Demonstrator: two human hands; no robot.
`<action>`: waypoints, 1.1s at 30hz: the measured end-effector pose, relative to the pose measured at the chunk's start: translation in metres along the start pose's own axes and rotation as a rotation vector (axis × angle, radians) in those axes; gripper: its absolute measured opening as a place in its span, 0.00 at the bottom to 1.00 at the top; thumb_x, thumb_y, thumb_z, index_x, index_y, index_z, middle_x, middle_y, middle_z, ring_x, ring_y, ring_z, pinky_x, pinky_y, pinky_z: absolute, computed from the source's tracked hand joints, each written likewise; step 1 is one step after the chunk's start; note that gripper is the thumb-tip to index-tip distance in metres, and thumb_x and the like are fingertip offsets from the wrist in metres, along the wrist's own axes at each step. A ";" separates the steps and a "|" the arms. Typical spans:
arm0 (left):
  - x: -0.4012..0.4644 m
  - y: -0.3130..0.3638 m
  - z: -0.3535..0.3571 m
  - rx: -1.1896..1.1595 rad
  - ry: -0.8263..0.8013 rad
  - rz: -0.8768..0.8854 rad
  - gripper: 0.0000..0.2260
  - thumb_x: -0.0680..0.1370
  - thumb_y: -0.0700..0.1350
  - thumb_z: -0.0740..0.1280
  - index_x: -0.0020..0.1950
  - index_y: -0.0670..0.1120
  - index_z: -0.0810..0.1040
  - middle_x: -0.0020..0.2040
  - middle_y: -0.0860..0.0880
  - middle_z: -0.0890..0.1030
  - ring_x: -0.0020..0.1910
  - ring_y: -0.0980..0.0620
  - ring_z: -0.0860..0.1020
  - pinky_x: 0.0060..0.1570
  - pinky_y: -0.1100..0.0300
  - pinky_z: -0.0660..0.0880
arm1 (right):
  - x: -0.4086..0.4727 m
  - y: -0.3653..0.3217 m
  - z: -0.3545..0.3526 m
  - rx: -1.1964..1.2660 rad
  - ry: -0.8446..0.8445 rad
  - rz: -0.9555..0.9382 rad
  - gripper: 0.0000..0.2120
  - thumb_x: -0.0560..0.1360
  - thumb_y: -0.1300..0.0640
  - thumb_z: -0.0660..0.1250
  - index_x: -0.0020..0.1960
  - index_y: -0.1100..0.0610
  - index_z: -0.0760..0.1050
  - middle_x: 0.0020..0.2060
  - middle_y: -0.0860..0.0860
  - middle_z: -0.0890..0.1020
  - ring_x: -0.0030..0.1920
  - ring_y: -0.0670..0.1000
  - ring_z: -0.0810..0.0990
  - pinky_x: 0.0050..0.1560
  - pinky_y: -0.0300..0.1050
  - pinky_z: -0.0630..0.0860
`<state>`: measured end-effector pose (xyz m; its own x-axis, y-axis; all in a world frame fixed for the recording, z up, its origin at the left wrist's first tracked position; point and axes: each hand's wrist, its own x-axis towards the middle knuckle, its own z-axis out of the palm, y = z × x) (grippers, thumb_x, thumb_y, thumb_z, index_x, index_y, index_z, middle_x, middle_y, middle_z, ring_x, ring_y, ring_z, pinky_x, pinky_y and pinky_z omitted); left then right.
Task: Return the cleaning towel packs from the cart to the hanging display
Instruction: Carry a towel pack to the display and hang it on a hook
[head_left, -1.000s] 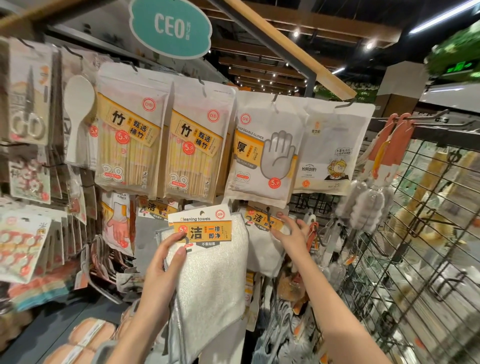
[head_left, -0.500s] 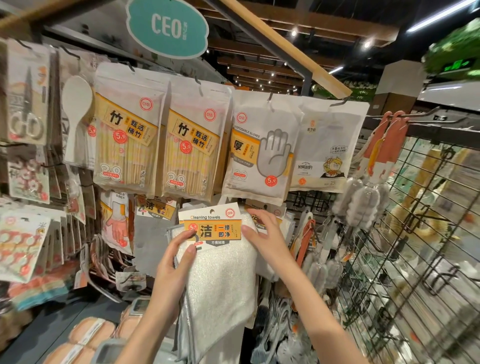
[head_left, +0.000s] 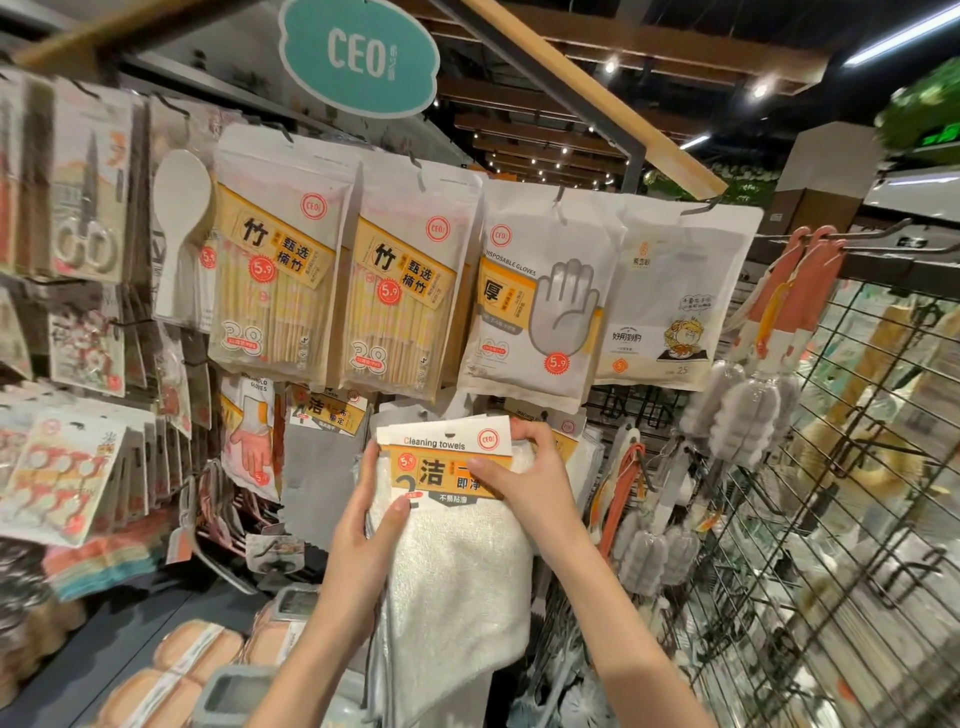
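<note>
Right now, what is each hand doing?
Left hand: holding the cleaning towel pack by its left edge.
Right hand: pinching the pack's card header.

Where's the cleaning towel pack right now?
Head view, lower centre: the cleaning towel pack is held by left hand and right hand, just below the disposable gloves bag.

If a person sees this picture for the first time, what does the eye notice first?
First, the white cleaning towel pack at centre, held by the left hand and right hand. Then the teal CEO sign at the top, and the bamboo packs hanging below it.
</note>
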<state>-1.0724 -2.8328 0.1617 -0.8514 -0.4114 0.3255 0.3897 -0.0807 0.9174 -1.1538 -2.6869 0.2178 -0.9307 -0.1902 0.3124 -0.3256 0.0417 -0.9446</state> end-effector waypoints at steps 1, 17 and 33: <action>0.000 0.000 0.000 0.004 0.003 0.004 0.29 0.79 0.42 0.64 0.69 0.70 0.57 0.57 0.83 0.66 0.57 0.82 0.65 0.49 0.79 0.68 | 0.000 0.000 0.000 -0.029 0.018 -0.022 0.20 0.66 0.64 0.76 0.48 0.54 0.67 0.52 0.52 0.79 0.52 0.51 0.81 0.50 0.46 0.80; -0.002 0.002 0.005 -0.045 -0.037 -0.138 0.19 0.69 0.54 0.71 0.57 0.69 0.74 0.61 0.65 0.76 0.62 0.66 0.73 0.62 0.59 0.70 | 0.002 -0.003 -0.027 0.047 0.009 0.058 0.17 0.72 0.68 0.69 0.44 0.53 0.63 0.57 0.69 0.74 0.53 0.66 0.79 0.52 0.63 0.77; 0.004 -0.002 0.008 -0.055 -0.031 -0.112 0.15 0.76 0.55 0.62 0.61 0.70 0.73 0.64 0.67 0.73 0.67 0.64 0.69 0.69 0.56 0.64 | 0.000 -0.002 -0.043 0.070 0.076 0.020 0.17 0.72 0.68 0.69 0.44 0.53 0.63 0.55 0.64 0.77 0.53 0.64 0.80 0.49 0.59 0.80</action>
<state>-1.0790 -2.8269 0.1633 -0.9005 -0.3693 0.2294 0.3098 -0.1749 0.9346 -1.1605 -2.6444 0.2240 -0.9478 -0.1152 0.2975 -0.2967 -0.0240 -0.9547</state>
